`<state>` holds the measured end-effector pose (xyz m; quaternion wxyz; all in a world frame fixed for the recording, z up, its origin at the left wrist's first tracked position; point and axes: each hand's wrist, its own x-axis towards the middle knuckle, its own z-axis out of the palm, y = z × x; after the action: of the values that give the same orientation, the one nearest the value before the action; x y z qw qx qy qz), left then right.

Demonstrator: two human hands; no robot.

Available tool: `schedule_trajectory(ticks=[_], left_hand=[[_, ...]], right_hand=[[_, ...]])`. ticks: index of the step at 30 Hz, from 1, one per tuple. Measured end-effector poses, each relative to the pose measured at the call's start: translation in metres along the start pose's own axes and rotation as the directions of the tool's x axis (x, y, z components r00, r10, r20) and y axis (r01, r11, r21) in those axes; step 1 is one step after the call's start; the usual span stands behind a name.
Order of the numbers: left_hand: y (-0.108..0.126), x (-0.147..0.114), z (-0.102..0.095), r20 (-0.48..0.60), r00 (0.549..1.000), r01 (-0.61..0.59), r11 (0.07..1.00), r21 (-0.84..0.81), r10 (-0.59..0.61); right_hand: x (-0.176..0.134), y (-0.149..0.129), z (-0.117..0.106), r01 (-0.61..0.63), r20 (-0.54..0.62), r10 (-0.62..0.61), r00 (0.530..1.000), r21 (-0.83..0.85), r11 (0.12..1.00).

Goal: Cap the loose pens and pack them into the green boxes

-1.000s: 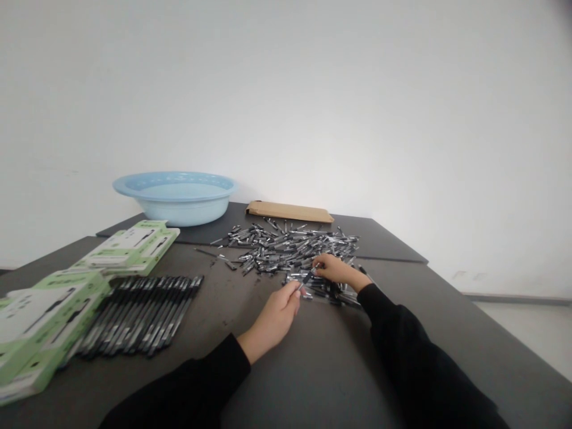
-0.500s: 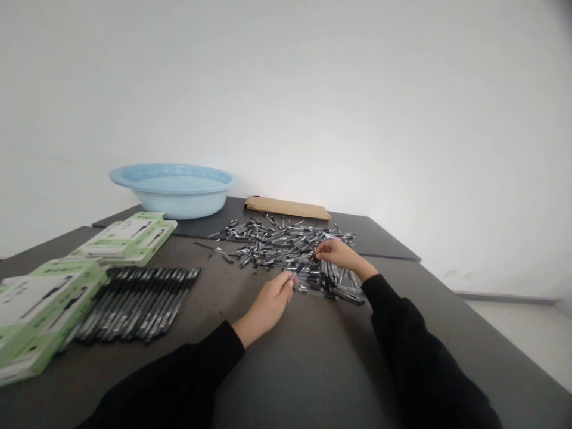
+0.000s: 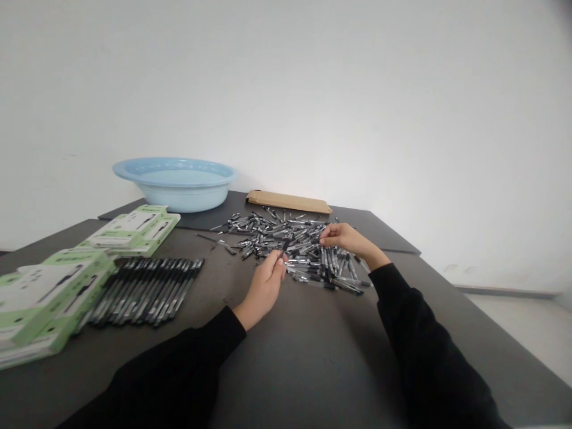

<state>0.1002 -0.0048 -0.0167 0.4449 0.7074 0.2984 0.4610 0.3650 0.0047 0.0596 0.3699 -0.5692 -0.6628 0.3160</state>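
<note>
black and clear plastic fills the loose pile of pens [image 3: 306,247] on the dark table [image 3: 290,363], just beyond both hands. the left hand [image 3: 263,290] pinches one dark pen [image 3: 285,246] between thumb and fingers, its far end slanting up and away in front of the pile. the right hand [image 3: 346,238] hangs over the pile's right part, thumb and fingertips drawn in; i cannot tell whether they meet or nip some small piece.

for good handling, i'd keep the left pinch light but firm, well back on the barrel, so the far end stays free and the slim shape doesn't roll. the right fingers would do best to lift one piece cleanly from the top, as the pens lie crossed and could drag neighbours along. working at the pile's near edge should help. a neat row of pens [image 3: 145,292] lies to the left, beside green-and-white boxes [image 3: 127,229]; sleeves are best held clear of it.
</note>
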Motion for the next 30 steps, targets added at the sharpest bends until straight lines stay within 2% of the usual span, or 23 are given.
schedule_trajectory(ticks=[4, 8, 12, 15, 20, 24, 27, 30], left_hand=[[0.002, 0.005, -0.003, -0.085, 0.996, 0.027, 0.997, -0.077, -0.034], [0.001, 0.007, -0.002, -0.1, 0.992, 0.067, 0.987, -0.145, -0.082], [-0.003, 0.006, -0.002, -0.058, 0.995, 0.069, 0.982, -0.173, -0.08], [-0.005, 0.005, -0.002, -0.042, 0.995, 0.081, 0.978, -0.19, -0.091], [-0.005, 0.005, -0.002, -0.027, 0.996, 0.085, 0.987, -0.136, -0.09], [-0.004, 0.003, -0.001, 0.027, 0.998, 0.063, 0.994, -0.084, -0.061], [-0.004, 0.001, 0.0, 0.042, 0.998, 0.04, 0.997, -0.071, -0.037], [-0.003, 0.001, 0.0, 0.039, 0.999, 0.039, 0.997, -0.071, -0.036]], right_hand=[[-0.009, -0.023, -0.002, 0.004, 0.079, -0.008, 0.997, 0.053, 0.999], [-0.017, -0.043, 0.003, 0.035, 0.172, -0.044, 0.984, 0.055, 0.998], [-0.02, -0.051, 0.023, 0.008, 0.338, -0.024, 0.941, 0.047, 0.999], [-0.018, -0.049, 0.042, -0.019, 0.409, 0.02, 0.912, -0.007, 1.0], [-0.017, -0.041, 0.072, 0.033, 0.399, 0.078, 0.913, -0.264, 0.964], [-0.025, -0.034, 0.095, 0.137, 0.37, 0.042, 0.928, -0.444, 0.886], [-0.035, -0.026, 0.103, 0.212, 0.339, -0.012, 0.941, -0.559, 0.801], [-0.046, -0.019, 0.104, 0.211, 0.286, -0.035, 0.958, -0.613, 0.761]])
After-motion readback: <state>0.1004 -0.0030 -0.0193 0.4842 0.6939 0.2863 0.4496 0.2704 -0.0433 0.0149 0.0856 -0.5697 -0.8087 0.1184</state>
